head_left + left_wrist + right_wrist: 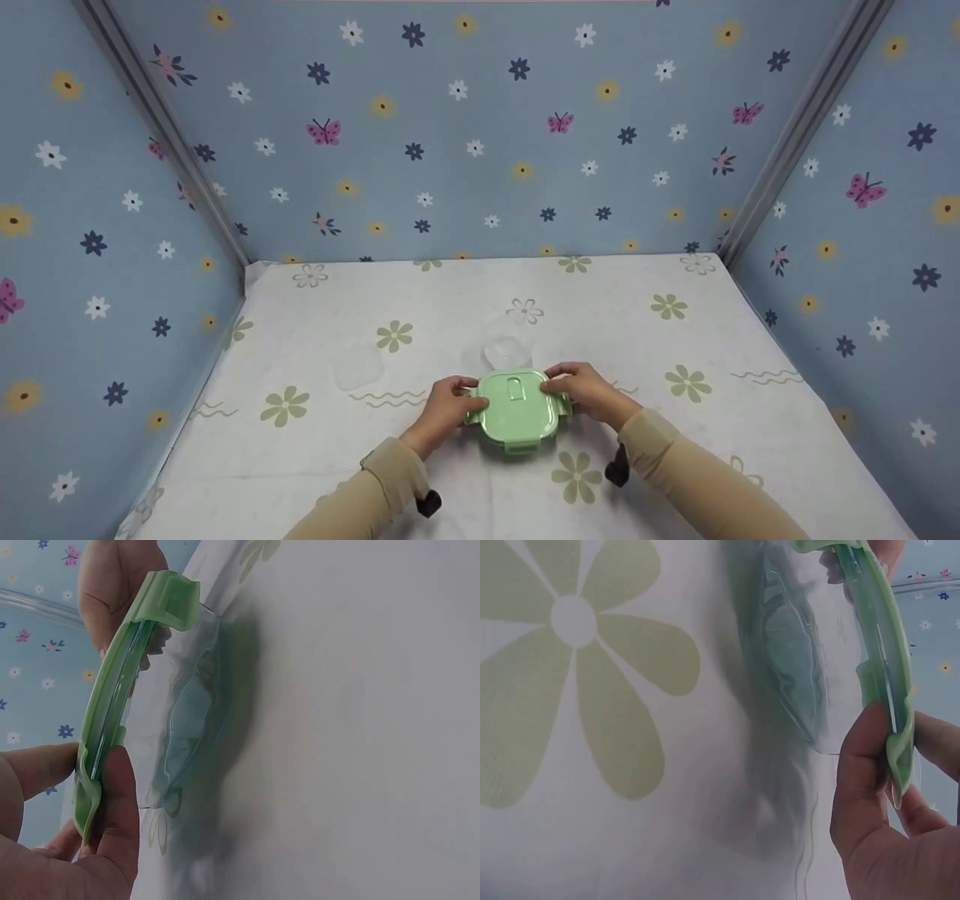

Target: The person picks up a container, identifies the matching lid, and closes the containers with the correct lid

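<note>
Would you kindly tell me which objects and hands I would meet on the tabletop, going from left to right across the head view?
Translucent squarish piece, left hand, green lid, right hand.

Your L hand [448, 411] & R hand [592, 391], opp. each other, pinch w/ thumbs [43, 766] above, fingers [118, 817] below; forearms [697, 472] converge fwd.
</note>
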Motion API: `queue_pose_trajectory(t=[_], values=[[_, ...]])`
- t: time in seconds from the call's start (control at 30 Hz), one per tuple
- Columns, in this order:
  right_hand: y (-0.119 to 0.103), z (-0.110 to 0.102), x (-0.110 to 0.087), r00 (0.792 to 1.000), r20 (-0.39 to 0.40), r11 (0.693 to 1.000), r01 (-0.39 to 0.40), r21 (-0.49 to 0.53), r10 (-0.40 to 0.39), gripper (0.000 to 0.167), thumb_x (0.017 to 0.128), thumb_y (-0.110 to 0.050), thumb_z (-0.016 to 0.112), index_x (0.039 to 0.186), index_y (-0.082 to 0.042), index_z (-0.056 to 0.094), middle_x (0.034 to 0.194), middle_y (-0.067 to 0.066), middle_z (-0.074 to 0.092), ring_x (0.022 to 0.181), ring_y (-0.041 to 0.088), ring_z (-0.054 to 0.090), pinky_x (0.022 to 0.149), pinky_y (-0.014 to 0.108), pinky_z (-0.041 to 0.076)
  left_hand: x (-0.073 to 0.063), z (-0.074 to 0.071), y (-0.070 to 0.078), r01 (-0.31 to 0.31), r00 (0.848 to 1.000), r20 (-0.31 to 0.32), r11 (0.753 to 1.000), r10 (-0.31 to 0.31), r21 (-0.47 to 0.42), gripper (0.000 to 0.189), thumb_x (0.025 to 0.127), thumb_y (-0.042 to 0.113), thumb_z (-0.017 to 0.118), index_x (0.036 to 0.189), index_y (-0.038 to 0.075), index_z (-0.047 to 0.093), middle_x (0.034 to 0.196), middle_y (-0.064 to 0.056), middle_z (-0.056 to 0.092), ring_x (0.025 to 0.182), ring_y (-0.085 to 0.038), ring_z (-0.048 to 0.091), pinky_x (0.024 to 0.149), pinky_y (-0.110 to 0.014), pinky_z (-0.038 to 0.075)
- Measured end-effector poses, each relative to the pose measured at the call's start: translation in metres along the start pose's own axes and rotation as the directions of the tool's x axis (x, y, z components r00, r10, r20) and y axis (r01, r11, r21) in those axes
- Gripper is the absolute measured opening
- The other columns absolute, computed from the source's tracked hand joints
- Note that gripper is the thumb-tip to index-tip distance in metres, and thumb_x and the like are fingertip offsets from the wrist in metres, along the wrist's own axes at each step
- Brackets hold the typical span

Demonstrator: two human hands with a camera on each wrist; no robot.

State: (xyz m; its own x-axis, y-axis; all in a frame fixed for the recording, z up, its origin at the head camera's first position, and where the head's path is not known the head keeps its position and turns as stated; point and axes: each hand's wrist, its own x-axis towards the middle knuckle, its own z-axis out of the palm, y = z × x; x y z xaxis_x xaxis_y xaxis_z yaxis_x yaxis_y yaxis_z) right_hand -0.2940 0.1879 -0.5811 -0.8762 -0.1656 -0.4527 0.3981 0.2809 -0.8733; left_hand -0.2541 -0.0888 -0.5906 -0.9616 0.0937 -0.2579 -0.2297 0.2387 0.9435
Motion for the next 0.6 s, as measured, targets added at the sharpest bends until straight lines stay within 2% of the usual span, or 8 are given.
queue_pose_trajectory(t=[0.33, 0.6], values=[[0.0011, 0.0017, -0.0025, 1.000, -0.001, 0.999, 0.011, 0.040, -0.011, 0.033, 0.096, -0.013, 0.078, 0.125, 0.000, 0.070, 0.113, 0.010, 0.072, 0.087, 0.016, 0.068, 0.070, 0.029, 0.058, 0.0018, 0.0010, 0.0035, 0.018, 1.000, -0.005, 1.000, -0.018, -0.017, 0.046, 0.090, 0.014, 0.081, 0.130, -0.003, 0.069, 0.099, -0.006, 0.065, 0.085, -0.014, 0.060, 0.067, -0.024, 0.052], [0.0017, 0.0026, -0.0048, 0.999, -0.042, 0.999, 0.006, 0.042, -0.005, 0.029, 0.096, -0.013, 0.078, 0.121, -0.001, 0.071, 0.109, 0.008, 0.073, 0.090, 0.017, 0.069, 0.071, 0.028, 0.059, 0.0068, 0.0019, 0.0055, 0.012, 1.000, 0.003, 1.000, -0.012, 0.000, 0.046, 0.088, 0.013, 0.081, 0.130, -0.003, 0.069, 0.098, -0.006, 0.066, 0.084, -0.015, 0.059, 0.065, -0.024, 0.051]])
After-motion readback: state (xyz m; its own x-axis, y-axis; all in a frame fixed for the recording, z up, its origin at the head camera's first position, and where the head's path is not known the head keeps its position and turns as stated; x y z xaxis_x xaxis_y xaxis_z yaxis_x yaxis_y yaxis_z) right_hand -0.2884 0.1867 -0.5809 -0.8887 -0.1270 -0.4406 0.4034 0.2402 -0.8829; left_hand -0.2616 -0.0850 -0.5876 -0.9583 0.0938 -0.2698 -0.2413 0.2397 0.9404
